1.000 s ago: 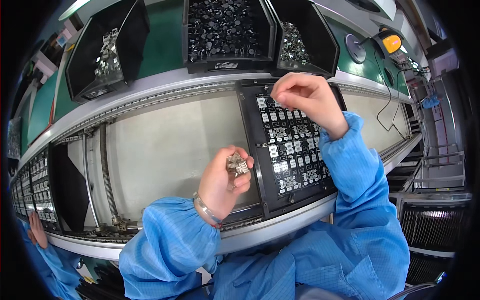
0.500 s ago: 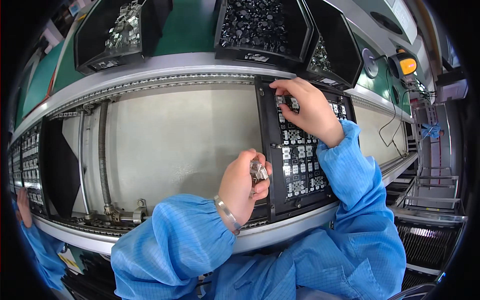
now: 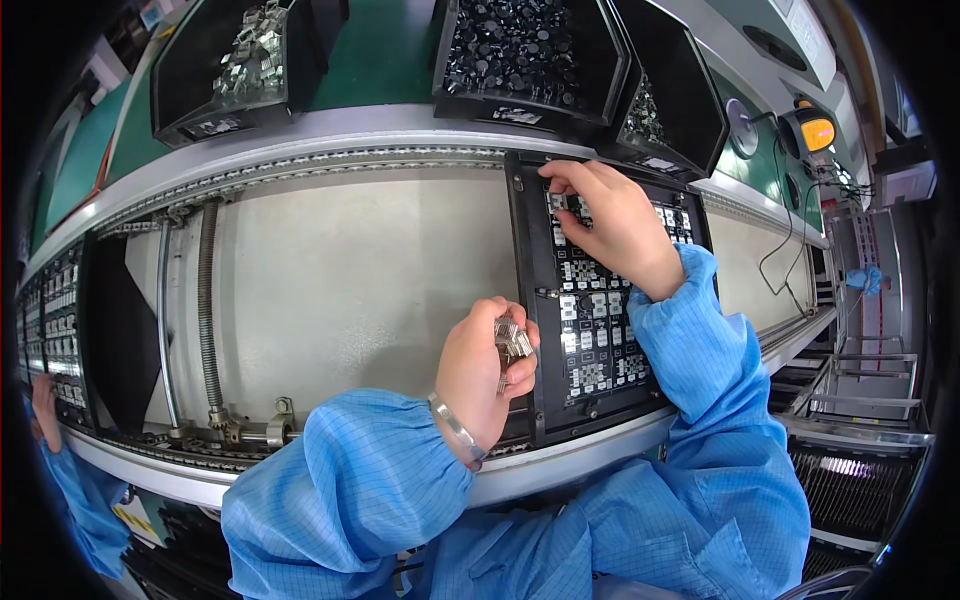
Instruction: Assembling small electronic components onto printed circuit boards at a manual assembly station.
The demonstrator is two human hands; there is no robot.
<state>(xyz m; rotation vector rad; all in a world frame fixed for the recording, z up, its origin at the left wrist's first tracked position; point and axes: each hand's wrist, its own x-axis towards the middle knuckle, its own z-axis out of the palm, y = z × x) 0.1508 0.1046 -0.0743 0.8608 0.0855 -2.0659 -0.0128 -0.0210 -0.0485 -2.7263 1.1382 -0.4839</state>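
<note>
My left hand, with a metal band on its wrist, is curled around a cluster of small silver metal parts. It sits just left of a black framed tray on the conveyor. Set in that tray are black circuit boards crowded with white and silver components. Over the tray's far left corner, my right hand bends its thumb and forefinger toward each other at a small component on the board. Whether a part is between those fingertips is too small to tell.
Behind the rail stand black bins: one of silver parts, one of round black parts, another of small parts. A chain rail borders the conveyor. At far left, another person's hand is beside a second tray.
The tray has shifted slightly left along the conveyor. My left hand has drifted a little left, still holding the silver parts; my right hand stays at the same corner of the tray.
</note>
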